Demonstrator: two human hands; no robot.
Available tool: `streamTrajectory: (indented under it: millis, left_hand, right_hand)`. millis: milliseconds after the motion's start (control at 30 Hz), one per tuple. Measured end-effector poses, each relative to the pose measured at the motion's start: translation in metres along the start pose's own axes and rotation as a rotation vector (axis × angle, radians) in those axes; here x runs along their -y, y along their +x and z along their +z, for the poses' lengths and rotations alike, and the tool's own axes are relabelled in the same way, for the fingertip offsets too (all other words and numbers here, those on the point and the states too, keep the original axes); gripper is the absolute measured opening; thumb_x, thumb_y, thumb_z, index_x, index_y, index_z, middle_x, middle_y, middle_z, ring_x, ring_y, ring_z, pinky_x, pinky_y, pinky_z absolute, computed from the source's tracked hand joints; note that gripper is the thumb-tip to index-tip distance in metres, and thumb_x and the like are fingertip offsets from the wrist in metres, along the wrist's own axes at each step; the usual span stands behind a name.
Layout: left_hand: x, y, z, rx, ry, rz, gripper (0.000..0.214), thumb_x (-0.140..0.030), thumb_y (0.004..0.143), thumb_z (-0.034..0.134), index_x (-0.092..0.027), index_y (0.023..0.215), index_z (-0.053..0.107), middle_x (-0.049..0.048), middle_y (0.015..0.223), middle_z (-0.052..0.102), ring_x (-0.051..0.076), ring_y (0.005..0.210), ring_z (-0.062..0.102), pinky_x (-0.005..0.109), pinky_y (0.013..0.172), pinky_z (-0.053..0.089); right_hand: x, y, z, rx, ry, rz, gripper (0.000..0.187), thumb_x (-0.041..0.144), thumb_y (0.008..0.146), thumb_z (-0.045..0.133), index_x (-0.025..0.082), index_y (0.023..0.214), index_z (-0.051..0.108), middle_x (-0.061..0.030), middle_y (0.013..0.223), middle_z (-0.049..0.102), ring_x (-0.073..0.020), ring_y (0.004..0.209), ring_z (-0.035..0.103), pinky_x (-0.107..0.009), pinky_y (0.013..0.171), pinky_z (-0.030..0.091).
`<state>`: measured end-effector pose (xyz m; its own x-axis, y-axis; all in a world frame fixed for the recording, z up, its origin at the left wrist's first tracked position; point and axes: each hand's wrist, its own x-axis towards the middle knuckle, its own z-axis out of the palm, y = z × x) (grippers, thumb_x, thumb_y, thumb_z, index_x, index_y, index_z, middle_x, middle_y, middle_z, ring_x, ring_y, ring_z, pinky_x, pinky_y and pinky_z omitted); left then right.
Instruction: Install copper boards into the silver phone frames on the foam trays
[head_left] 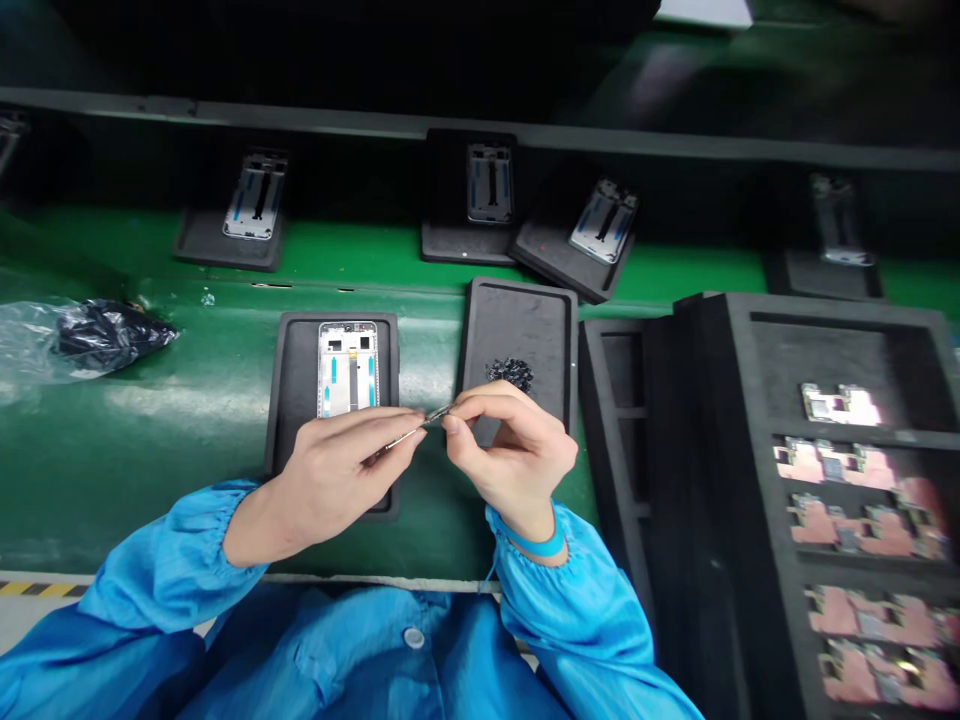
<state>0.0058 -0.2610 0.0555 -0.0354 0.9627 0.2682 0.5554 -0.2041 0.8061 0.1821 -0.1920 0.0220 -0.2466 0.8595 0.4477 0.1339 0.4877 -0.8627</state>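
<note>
My left hand (341, 470) is closed on thin metal tweezers (420, 425), tips pointing right. My right hand (506, 450) pinches at the tweezer tips with thumb and forefinger, holding something too small to name. Both hands hover over the near edge of a black foam tray (289, 400) that carries a silver phone frame (348, 368) with blue strips. Just right of it lies a second black tray (525, 320) with a small heap of tiny black parts (510, 374).
A green conveyor belt (172, 400) runs across, carrying three more trays with phone frames (255, 195) at the back. A plastic bag of dark parts (82, 338) lies at the left. Stacked black foam trays of circuit boards (855, 500) stand at the right.
</note>
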Motion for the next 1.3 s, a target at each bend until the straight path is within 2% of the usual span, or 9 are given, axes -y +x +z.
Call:
streamTrajectory:
  millis: [400,533,667,767,833,933,1000,1200,1300]
  left_hand:
    - [0.006,-0.002,0.004,-0.072,-0.002,0.200,0.015,-0.006,0.093,0.071,-0.013,0.104,0.078,0.0082,0.102,0.083,0.016,0.091,0.081,0.020,0.094,0.065]
    - [0.005,-0.001,0.003,-0.066,-0.042,0.193,0.017,-0.004,0.092,0.073,-0.014,0.105,0.078,0.0078,0.102,0.083,0.016,0.092,0.081,0.021,0.093,0.065]
    - [0.003,0.001,0.003,-0.063,-0.112,0.114,0.013,-0.005,0.090,0.074,-0.015,0.099,0.079,0.0061,0.098,0.083,0.013,0.079,0.080,0.019,0.083,0.066]
    - [0.002,0.003,0.004,-0.010,-0.257,-0.080,0.010,-0.008,0.092,0.072,-0.014,0.093,0.079,0.0028,0.084,0.082,0.008,0.053,0.071,0.014,0.057,0.061]
    - [0.002,0.004,0.005,0.030,-0.358,-0.227,0.008,-0.010,0.092,0.072,-0.013,0.093,0.079,-0.0002,0.067,0.077,0.008,0.045,0.067,0.012,0.046,0.055]
    - [0.002,0.004,0.006,0.064,-0.423,-0.344,0.006,-0.015,0.092,0.073,-0.013,0.093,0.079,-0.0029,0.054,0.070,0.010,0.044,0.067,0.012,0.046,0.055]
    - [0.003,0.004,0.006,0.068,-0.416,-0.346,0.007,-0.016,0.093,0.073,-0.013,0.092,0.079,-0.0019,0.058,0.072,0.009,0.046,0.068,0.013,0.049,0.056]
    - [0.003,0.003,0.006,0.034,-0.317,-0.207,0.009,-0.013,0.092,0.072,-0.014,0.089,0.080,0.0033,0.082,0.081,0.010,0.058,0.073,0.015,0.057,0.060]
    - [0.002,0.003,0.007,0.038,-0.365,-0.254,0.009,-0.014,0.091,0.072,-0.015,0.088,0.080,0.0047,0.086,0.081,0.011,0.058,0.073,0.016,0.057,0.060]
  right_hand:
    - [-0.004,0.000,0.000,-0.008,0.062,-0.032,0.017,0.010,0.081,0.078,0.023,0.087,0.070,-0.0010,0.075,0.069,-0.0167,0.068,0.064,-0.033,0.061,0.052]
    - [-0.007,-0.001,-0.005,0.025,0.172,0.052,0.025,0.011,0.083,0.078,0.025,0.104,0.075,-0.0018,0.081,0.069,-0.0171,0.073,0.064,-0.034,0.063,0.055]
    - [-0.006,0.003,-0.010,0.095,0.191,0.122,0.017,0.015,0.086,0.079,0.026,0.098,0.082,-0.0028,0.083,0.070,-0.0159,0.073,0.065,-0.032,0.064,0.055]
    - [-0.004,0.007,-0.012,0.121,0.278,0.220,0.017,0.015,0.086,0.079,0.027,0.096,0.084,-0.0018,0.084,0.071,-0.0130,0.069,0.063,-0.029,0.060,0.053]
    - [-0.003,0.008,-0.011,0.134,0.334,0.265,0.018,0.015,0.087,0.078,0.027,0.099,0.084,-0.0019,0.084,0.070,-0.0124,0.069,0.063,-0.027,0.058,0.052]
    - [-0.003,0.007,-0.008,0.138,0.356,0.277,0.019,0.018,0.085,0.080,0.026,0.101,0.084,-0.0023,0.083,0.069,-0.0127,0.069,0.061,-0.026,0.058,0.052]
    - [-0.003,0.005,-0.005,0.133,0.353,0.277,0.017,0.018,0.083,0.081,0.025,0.099,0.083,-0.0021,0.082,0.068,-0.0126,0.068,0.060,-0.026,0.058,0.051]
    - [-0.002,0.003,0.001,0.113,0.358,0.282,0.004,0.021,0.085,0.079,0.024,0.086,0.081,-0.0024,0.080,0.068,-0.0146,0.071,0.060,-0.029,0.061,0.049]
    - [-0.004,0.002,0.001,0.102,0.381,0.282,0.004,0.021,0.086,0.079,0.025,0.086,0.081,-0.0023,0.081,0.068,-0.0151,0.074,0.060,-0.030,0.065,0.049]
